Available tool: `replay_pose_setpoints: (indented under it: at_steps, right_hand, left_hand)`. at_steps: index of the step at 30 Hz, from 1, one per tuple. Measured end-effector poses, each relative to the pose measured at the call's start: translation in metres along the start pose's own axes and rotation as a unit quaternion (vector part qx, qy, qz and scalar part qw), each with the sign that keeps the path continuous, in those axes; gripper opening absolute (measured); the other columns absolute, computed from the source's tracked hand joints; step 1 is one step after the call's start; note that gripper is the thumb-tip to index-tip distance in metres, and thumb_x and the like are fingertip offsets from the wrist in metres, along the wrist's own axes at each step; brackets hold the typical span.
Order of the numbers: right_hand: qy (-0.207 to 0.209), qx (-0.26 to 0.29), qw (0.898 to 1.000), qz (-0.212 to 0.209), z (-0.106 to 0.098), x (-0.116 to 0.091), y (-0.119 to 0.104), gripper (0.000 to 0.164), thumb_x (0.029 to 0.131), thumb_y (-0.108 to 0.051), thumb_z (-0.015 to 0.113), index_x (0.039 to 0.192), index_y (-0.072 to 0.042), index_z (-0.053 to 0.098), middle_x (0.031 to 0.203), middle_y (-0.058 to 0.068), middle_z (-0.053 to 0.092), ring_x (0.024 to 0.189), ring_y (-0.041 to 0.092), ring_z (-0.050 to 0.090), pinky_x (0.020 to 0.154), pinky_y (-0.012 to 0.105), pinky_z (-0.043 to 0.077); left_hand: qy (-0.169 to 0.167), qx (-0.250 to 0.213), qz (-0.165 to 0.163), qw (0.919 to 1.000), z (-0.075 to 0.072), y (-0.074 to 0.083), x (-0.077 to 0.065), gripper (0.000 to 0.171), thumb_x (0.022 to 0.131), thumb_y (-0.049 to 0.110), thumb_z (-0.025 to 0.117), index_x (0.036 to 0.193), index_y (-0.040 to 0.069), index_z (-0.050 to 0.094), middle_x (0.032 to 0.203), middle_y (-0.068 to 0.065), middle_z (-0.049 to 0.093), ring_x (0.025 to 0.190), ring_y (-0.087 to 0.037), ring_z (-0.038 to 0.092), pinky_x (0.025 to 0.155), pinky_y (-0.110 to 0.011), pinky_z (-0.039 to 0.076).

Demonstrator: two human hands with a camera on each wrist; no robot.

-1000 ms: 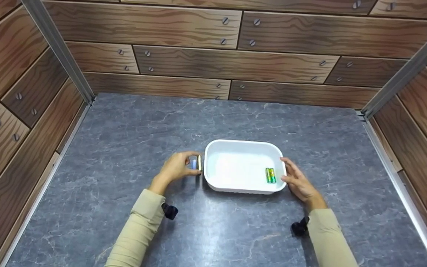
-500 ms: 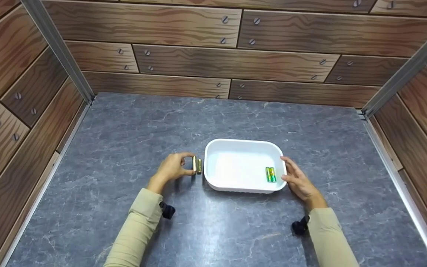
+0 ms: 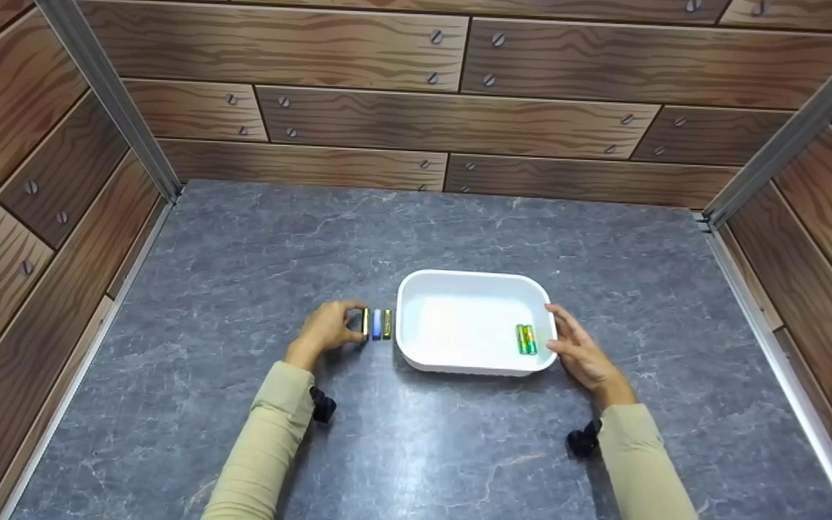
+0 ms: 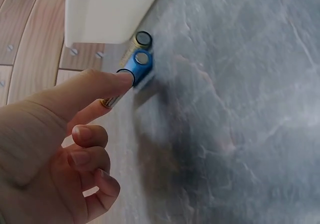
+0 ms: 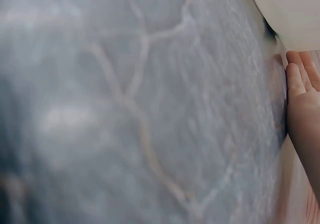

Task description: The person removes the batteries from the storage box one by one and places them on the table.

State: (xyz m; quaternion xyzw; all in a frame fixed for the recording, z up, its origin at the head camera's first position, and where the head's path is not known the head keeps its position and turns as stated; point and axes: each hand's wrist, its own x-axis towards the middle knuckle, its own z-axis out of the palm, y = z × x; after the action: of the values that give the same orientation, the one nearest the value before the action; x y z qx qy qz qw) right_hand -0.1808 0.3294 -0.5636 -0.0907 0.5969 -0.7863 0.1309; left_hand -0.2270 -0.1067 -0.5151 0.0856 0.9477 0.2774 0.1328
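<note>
In the head view my left hand (image 3: 327, 329) pinches a gold-and-dark battery (image 3: 366, 324) end to end between thumb and index finger. The other fingers curl loosely under the palm in the left wrist view. Just right of the held battery is a blue battery (image 3: 377, 325), then a gold battery (image 3: 387, 324), all side by side. My right hand (image 3: 583, 355) rests its fingertips against the right side of a white plastic tub (image 3: 474, 367); in the right wrist view its fingers (image 5: 295, 76) are straight. Two green-and-yellow batteries (image 3: 526, 339) lie inside the tub near its right wall.
The grey marbled tabletop (image 3: 300, 238) lies beneath everything. Wood-patterned walls (image 3: 358, 119) with metal corner posts enclose it at the back and sides. The gold battery lies close to the tub's left wall.
My left hand has moved left with its battery, passing over the blue battery, which now shows between it and the gold one. The tub and right hand have stayed in place.
</note>
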Motion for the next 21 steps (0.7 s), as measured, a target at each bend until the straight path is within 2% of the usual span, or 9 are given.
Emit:
replay_pose_setpoints:
  at_steps: [4,9,16,21]
  right_hand:
    - [0.012,-0.002,1.000,0.013,0.0008,0.0001,-0.0007,0.057,0.088,0.008,0.054,0.131,-0.029,0.046,0.134,-0.014,0.051,0.123,-0.002,0.050,0.099,0.016,0.043]
    - [0.044,-0.007,0.999,0.028,0.0026,0.0006,-0.0008,0.059,0.086,0.010,0.055,0.131,-0.027,0.046,0.133,-0.011,0.052,0.122,0.000,0.051,0.099,0.016,0.043]
    - [0.019,0.003,1.000,0.012,0.0009,-0.0001,-0.0001,0.059,0.087,0.010,0.054,0.131,-0.029,0.047,0.133,-0.011,0.053,0.123,0.000,0.051,0.101,0.015,0.042]
    - [0.031,-0.002,0.999,0.018,0.0015,-0.0002,-0.0003,0.059,0.087,0.010,0.054,0.130,-0.029,0.047,0.132,-0.011,0.053,0.122,0.000,0.052,0.099,0.015,0.043]
  left_hand:
    - [0.000,0.004,0.011,0.9999,0.0016,-0.0036,0.0009,0.056,0.073,0.016,0.080,0.126,0.017,0.063,0.072,0.003,0.044,0.067,-0.014,0.041,0.059,-0.026,0.030]
    - [0.004,0.006,0.007,0.9999,0.0028,-0.0055,0.0010,0.057,0.072,0.015,0.080,0.127,0.017,0.063,0.071,0.003,0.044,0.068,-0.015,0.042,0.059,-0.027,0.032]
    - [0.002,0.001,-0.007,1.0000,0.0036,-0.0055,0.0013,0.058,0.073,0.017,0.081,0.128,0.019,0.063,0.074,0.002,0.049,0.070,-0.016,0.045,0.060,-0.028,0.035]
    - [0.002,0.002,-0.007,1.0000,0.0034,-0.0042,0.0010,0.059,0.073,0.017,0.081,0.129,0.019,0.062,0.076,0.000,0.051,0.072,-0.016,0.046,0.062,-0.029,0.037]
